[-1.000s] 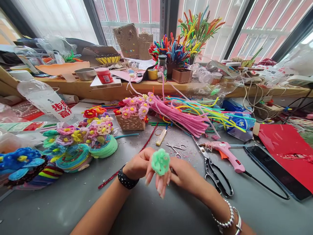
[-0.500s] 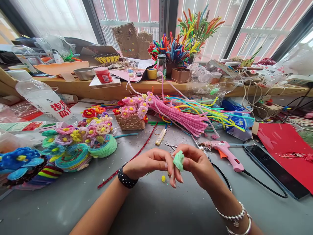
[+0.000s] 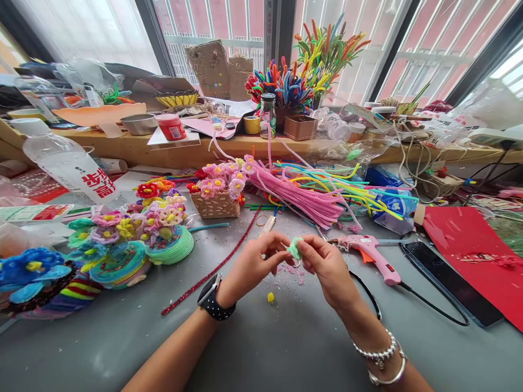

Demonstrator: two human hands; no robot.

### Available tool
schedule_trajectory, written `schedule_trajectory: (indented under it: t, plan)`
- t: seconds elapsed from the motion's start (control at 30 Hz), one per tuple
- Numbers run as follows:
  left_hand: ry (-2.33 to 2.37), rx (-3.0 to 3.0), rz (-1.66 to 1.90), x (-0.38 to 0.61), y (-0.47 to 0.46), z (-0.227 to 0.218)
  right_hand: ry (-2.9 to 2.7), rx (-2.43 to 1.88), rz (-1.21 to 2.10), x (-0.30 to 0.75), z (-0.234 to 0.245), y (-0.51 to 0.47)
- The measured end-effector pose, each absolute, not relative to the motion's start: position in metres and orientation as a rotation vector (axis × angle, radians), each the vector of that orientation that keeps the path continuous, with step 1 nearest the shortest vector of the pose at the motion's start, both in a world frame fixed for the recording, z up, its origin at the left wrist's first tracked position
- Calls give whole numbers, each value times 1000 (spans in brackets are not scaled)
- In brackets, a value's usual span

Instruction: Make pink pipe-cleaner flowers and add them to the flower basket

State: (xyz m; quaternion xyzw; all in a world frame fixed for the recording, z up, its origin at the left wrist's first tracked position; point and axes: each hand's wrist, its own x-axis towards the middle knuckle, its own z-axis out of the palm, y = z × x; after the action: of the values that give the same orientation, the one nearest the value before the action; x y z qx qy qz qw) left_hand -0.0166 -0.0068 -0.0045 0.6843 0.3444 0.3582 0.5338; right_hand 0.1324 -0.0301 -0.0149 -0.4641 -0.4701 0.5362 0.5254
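My left hand [image 3: 255, 265] and my right hand [image 3: 327, 267] meet over the grey table [image 3: 261, 348] and both pinch a small pale green pipe-cleaner flower [image 3: 295, 248] between their fingertips. A tiny yellow pompom [image 3: 270, 297] lies on the table just below my hands. The left wrist wears a black watch [image 3: 212, 299]; the right wrist carries silver bracelets [image 3: 382, 359]. Black scissors handles [image 3: 368, 296] show partly behind my right hand.
A pink glue gun [image 3: 370, 251] with its black cord, a dark phone [image 3: 449, 283] and red paper [image 3: 474, 256] lie to the right. Finished pipe-cleaner flowers [image 3: 122, 239] and a water bottle [image 3: 69, 163] crowd the left. Pink and coloured pipe cleaners [image 3: 302, 196] and a flower basket [image 3: 216, 196] lie behind.
The hands moved away from me and a little right. The green flower, first facing me on the left fingers, is now turned edge-on between both hands. The yellow pompom now lies on the table.
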Motion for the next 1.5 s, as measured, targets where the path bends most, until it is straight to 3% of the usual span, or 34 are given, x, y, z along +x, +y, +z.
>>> schedule_trajectory:
  t: [0.1,0.23,0.37,0.47,0.87,1.5]
  plan:
    - [927,1826,876,-17,-7,-5,-1343,-1232,1064,139,-10,-27]
    - [1034,1927,1056,-20,-6,-3,-1647,-1603,431,172,-11,-38]
    - [1089,1903,1194,-21,-5,-4,-1604,-1924,-178,226,-37,-66]
    - [1132,1885,1233,-20,-5,-5,-1590,-2001,-345,259,-61,-81]
    - [1416,2171,1124,-22,0,-14,-1673,-1995,-655,270,-79,-80]
    - [1559,2321,825,-22,0,-19,-1720,-2494,-235,268,-68,-50]
